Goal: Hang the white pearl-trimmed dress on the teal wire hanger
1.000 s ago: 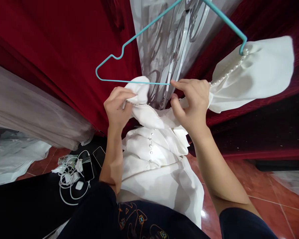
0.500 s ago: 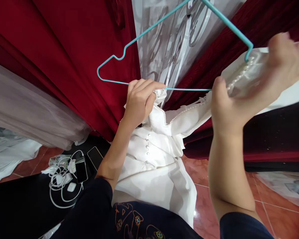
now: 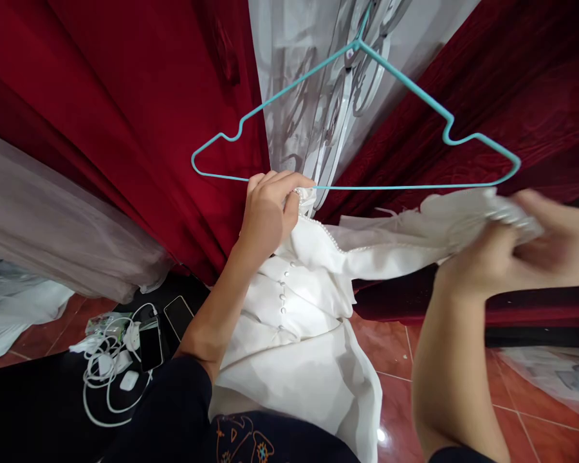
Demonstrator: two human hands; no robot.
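White dress (image 3: 313,299) right in front of you, below teal hanger (image 3: 400,76). Your left hand (image 3: 269,211) curled at hanger's bottom, pinching dress's pearly edge; right hand (image 3: 535,251), kinda blurry, closed on other pearly end.

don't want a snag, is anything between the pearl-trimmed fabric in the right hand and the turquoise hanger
Nothing visible stands in the way: the pearl-trimmed white fabric in the right hand shows just below the turquoise hanger. Whether they touch is unclear.
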